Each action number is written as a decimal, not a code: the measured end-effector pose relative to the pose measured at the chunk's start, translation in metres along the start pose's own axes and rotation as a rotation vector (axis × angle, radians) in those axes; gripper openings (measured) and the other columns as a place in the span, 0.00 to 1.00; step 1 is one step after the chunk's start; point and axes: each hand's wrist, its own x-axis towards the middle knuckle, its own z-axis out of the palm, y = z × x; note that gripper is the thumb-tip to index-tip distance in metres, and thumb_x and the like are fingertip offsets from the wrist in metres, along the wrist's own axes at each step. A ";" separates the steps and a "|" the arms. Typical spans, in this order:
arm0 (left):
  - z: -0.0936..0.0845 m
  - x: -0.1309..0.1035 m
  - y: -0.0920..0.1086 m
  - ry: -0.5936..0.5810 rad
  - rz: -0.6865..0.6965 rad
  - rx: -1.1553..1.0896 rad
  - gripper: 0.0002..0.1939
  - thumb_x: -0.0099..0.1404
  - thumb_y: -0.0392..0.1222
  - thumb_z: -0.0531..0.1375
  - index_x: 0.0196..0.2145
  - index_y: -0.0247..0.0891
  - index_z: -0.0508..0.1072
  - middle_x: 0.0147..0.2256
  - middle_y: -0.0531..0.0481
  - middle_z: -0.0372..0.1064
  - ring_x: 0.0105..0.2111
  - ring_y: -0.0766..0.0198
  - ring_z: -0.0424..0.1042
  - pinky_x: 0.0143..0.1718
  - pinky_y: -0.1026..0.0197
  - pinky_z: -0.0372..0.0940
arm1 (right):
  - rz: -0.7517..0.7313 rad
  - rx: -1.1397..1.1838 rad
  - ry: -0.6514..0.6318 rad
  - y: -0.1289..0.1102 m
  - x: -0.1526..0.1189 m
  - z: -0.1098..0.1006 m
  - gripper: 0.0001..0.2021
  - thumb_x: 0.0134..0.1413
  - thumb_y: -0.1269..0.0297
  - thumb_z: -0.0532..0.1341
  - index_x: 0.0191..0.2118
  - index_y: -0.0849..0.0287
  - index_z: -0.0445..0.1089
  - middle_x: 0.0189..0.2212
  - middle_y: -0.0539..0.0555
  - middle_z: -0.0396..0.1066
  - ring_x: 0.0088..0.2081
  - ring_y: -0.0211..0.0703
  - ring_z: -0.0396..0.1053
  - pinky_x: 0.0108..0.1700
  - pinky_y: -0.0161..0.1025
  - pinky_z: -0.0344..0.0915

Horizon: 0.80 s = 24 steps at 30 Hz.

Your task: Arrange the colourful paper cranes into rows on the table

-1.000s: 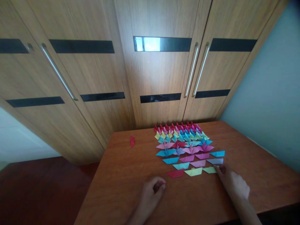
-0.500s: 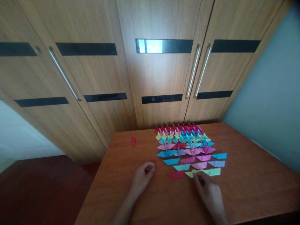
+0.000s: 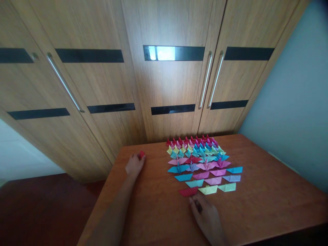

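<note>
Red slip (image 3: 142, 154) left of crane rows (image 3: 207, 165), at left hand (image 3: 134, 165); grip unclear. Right hand (image 3: 207, 214) nearer rows, fingers curled, hold unclear.

The table (image 3: 153, 212) looks like smooth reddish-brown wood with a faint sheen. The cabinet doors (image 3: 169, 82) show paler wood grain, crossed by glossy black strips (image 3: 189, 53); their handles (image 3: 65, 83) look like polished metal. The cranes (image 3: 179, 167) are creased paper, mostly matt.
</note>
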 end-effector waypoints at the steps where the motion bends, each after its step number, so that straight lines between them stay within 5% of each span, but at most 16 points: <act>1: 0.002 0.003 0.002 -0.002 0.002 0.013 0.25 0.61 0.59 0.51 0.43 0.37 0.71 0.46 0.35 0.66 0.43 0.46 0.70 0.38 0.51 0.64 | 0.001 0.008 0.003 0.000 0.000 0.000 0.15 0.60 0.55 0.49 0.30 0.55 0.67 0.27 0.51 0.73 0.28 0.40 0.71 0.28 0.32 0.63; 8: 0.008 0.005 0.003 0.031 0.057 0.055 0.20 0.60 0.52 0.53 0.43 0.36 0.71 0.45 0.36 0.64 0.44 0.45 0.67 0.38 0.50 0.64 | 0.016 0.069 -0.007 -0.005 0.002 -0.004 0.17 0.61 0.53 0.48 0.30 0.55 0.68 0.27 0.53 0.72 0.27 0.41 0.70 0.29 0.33 0.63; 19: 0.005 -0.022 -0.007 0.074 0.218 -0.125 0.14 0.62 0.41 0.55 0.46 0.38 0.65 0.44 0.43 0.71 0.44 0.57 0.69 0.44 0.58 0.62 | 0.033 0.116 -0.020 -0.001 0.001 -0.001 0.14 0.60 0.55 0.50 0.31 0.55 0.67 0.26 0.50 0.71 0.25 0.39 0.68 0.29 0.32 0.62; 24: 0.002 -0.047 -0.009 0.037 0.228 -0.257 0.10 0.61 0.45 0.55 0.37 0.39 0.70 0.36 0.47 0.73 0.37 0.58 0.72 0.41 0.59 0.64 | 0.017 0.121 0.014 -0.001 0.001 -0.001 0.16 0.59 0.54 0.50 0.27 0.55 0.66 0.23 0.49 0.70 0.22 0.38 0.67 0.26 0.33 0.61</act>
